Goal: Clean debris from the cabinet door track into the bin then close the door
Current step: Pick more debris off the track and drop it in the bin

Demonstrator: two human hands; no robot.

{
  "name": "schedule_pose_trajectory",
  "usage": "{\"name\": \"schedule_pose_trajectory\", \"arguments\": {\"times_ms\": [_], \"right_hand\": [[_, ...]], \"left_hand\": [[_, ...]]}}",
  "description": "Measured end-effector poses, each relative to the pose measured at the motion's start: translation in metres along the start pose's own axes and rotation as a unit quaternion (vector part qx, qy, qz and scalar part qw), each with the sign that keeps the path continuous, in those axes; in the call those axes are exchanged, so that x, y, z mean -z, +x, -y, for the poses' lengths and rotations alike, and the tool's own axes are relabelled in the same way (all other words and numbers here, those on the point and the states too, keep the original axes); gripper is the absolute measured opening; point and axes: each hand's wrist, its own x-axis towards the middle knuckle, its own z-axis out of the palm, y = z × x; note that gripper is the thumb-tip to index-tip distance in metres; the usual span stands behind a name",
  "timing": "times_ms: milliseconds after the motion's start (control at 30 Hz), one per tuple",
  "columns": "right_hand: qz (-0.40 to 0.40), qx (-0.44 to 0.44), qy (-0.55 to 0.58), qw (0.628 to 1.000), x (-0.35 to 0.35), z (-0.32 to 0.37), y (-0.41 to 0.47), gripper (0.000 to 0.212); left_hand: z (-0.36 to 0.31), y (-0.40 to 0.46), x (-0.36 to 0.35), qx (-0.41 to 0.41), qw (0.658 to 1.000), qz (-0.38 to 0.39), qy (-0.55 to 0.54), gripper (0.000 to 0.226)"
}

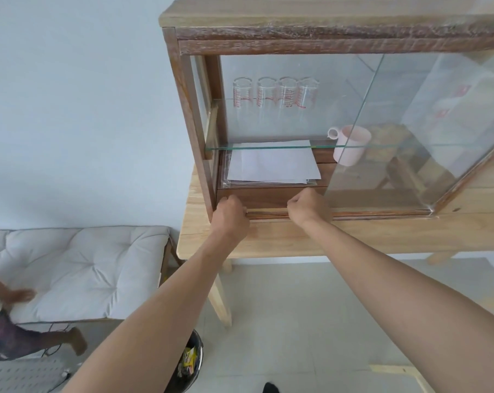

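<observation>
A wooden cabinet (183,114) with sliding glass doors stands on a light wood table. Its left half is open; the glass door (410,131) is slid to the right. My left hand (229,212) rests on the left end of the bottom door track (268,214), fingers curled down at the groove. My right hand (308,207) is fisted on the same track, beside the glass door's edge. Whatever lies under either hand is hidden. A black bin (196,361) with colourful wrappers inside sits on the floor below, partly behind my left forearm.
Inside the cabinet are several measuring glasses (274,93), a pink cup (350,146) and paper sheets (271,163) under a glass shelf. A white cushioned bench (78,268) stands at the left, where another person's arm and clothing show. The table edge (268,251) juts toward me.
</observation>
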Motion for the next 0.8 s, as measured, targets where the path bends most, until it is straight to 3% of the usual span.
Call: {"name": "schedule_pose_trajectory", "arguments": {"times_ms": [167,367,633,800], "right_hand": [[0.018,0.069,0.105,0.992,-0.007,-0.01,-0.021,0.015],[0.076,0.119,0.236,0.961,-0.039,-0.014,-0.074,0.02],[0.239,0.099,0.246,0.934,-0.127,-0.006,-0.156,0.006],[0.226,0.107,0.226,0.942,-0.168,0.003,-0.177,0.004]], "left_hand": [[0.021,-0.031,-0.001,-0.033,0.998,-0.003,-0.052,0.008],[0.069,-0.078,0.005,0.074,0.958,0.038,-0.274,0.012],[0.185,-0.144,0.024,0.145,0.915,0.02,-0.376,0.007],[0.258,-0.191,0.023,0.23,0.899,-0.007,-0.371,0.005]]}}
